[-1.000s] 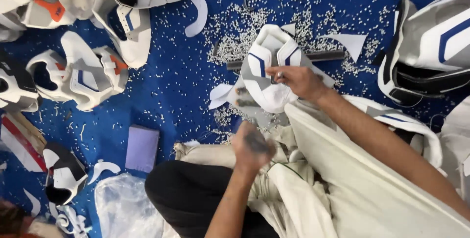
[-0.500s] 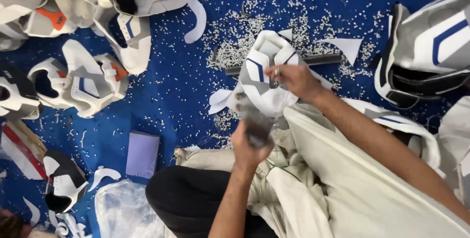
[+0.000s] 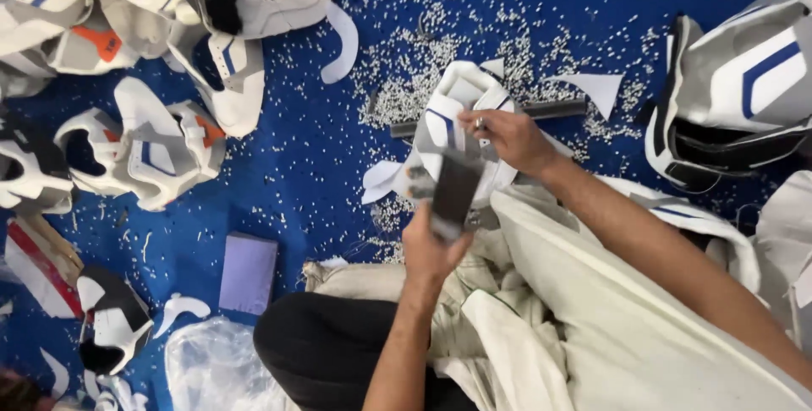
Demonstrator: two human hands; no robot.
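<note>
Inspecting: one seated person, both hands busy over a blue floor (image 3: 321,166).
Left hand (image 3: 433,252): closed round a dark flat tool (image 3: 454,193), raised towards the work.
Right hand (image 3: 509,139): fingers pinched on the upper (image 3: 452,128), pressing it down.
Upper, position: in front of the knees, resting across a dark bar (image 3: 550,110).
Handling, judged: light, soft, floppy panels; likely best gripped at the stitched edge, as it would fold if held elsewhere.
Surface: floor strewn with white chips (image 3: 406,90), probably slippery underfoot.
Room: more uppers (image 3: 152,153) heaped left and right; lilac block (image 3: 248,273) near the knee.
</note>
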